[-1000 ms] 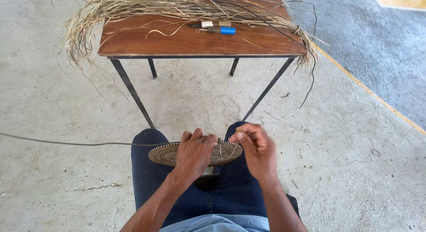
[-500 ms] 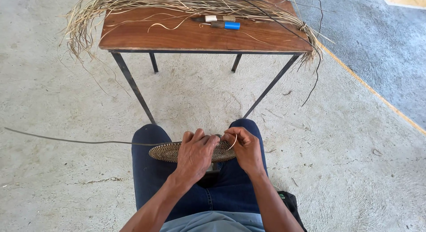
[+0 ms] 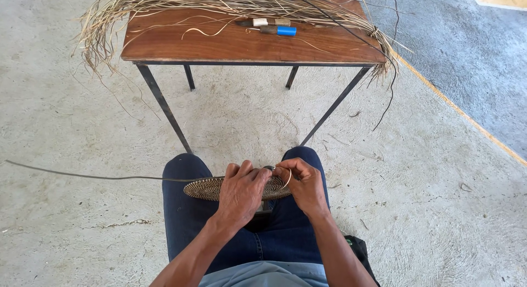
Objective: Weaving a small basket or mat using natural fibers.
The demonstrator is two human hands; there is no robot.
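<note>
A flat round woven disc (image 3: 204, 188) of dark and light fibre rests across my knees. My left hand (image 3: 242, 191) lies over its middle and grips it, fingers curled over the far rim. My right hand (image 3: 303, 184) pinches a thin pale strand (image 3: 289, 178) at the disc's right edge, right beside the left fingertips. A long thin dark strand (image 3: 82, 175) runs from the disc far out to the left over the floor.
A brown wooden table (image 3: 219, 45) on black metal legs stands just ahead. It carries a heap of dry straw-like fibres (image 3: 164, 1) and two small tools, one with a blue end (image 3: 278, 30). Concrete floor surrounds me; a dark bag (image 3: 359, 251) lies by my right hip.
My right hand has drawn in from the right toward the disc's edge, ending closer to the left hand. The view has tilted slightly. The left hand has stayed on the disc.
</note>
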